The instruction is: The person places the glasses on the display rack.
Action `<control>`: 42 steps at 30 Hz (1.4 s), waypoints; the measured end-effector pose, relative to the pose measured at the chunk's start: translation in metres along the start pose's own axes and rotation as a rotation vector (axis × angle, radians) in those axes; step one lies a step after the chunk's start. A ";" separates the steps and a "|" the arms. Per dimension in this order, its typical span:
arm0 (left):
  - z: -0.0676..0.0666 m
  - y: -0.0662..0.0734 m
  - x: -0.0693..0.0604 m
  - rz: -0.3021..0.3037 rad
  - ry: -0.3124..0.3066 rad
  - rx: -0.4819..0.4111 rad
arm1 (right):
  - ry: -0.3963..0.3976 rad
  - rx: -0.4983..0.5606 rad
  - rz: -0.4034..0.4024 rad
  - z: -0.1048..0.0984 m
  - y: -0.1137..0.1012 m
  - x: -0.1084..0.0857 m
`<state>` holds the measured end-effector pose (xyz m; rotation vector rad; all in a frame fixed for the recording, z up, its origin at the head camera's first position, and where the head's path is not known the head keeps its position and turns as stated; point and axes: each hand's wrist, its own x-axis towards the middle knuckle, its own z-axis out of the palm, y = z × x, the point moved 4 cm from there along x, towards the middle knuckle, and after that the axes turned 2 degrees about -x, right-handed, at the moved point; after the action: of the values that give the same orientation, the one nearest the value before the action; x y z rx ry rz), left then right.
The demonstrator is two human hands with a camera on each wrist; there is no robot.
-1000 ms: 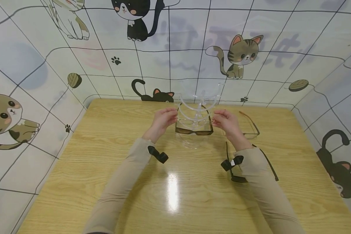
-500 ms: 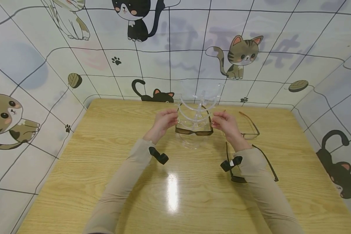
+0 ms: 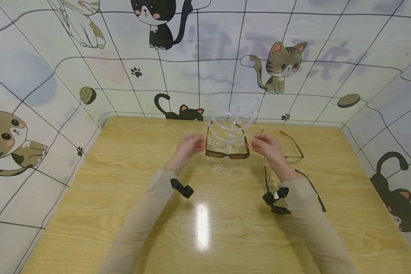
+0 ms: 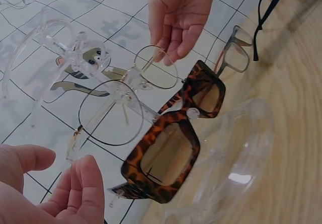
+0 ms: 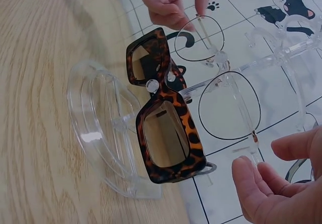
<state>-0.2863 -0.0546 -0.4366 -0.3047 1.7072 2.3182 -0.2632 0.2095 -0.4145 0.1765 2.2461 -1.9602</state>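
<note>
Left of the left hand (image 3: 186, 150), the worktop (image 3: 130, 163) is passable. The clear stand (image 3: 233, 131), with round glasses (image 4: 113, 110) and tortoiseshell sunglasses (image 3: 227, 155), blocks the middle. Brown-armed glasses (image 3: 296, 146) lie beside the right hand (image 3: 270, 150), black glasses (image 3: 280, 210) under its sleeve (image 3: 313, 220); the wall (image 3: 219, 74) closes the back.

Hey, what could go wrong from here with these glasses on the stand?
The round wire glasses could tilt or slip if the left hand or right hand, both close beside them, catches them. A bump might also dislodge the tortoiseshell sunglasses just below on the clear stand. Lowering the right forearm could press on the black glasses beneath it.
</note>
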 end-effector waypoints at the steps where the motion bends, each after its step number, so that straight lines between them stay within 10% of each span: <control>1: -0.001 -0.003 -0.001 -0.008 -0.006 0.000 | 0.004 -0.005 0.001 -0.003 0.001 -0.002; 17: 0.009 -0.028 -0.029 0.025 -0.124 0.107 | -0.050 -0.068 -0.107 -0.030 0.008 -0.047; 42: 0.072 -0.085 -0.057 0.012 -0.368 0.171 | -0.033 0.004 -0.159 -0.063 0.031 -0.109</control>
<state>-0.2067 0.0344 -0.4745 0.1566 1.7013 2.0577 -0.1530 0.2778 -0.4149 -0.0350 2.2996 -2.0274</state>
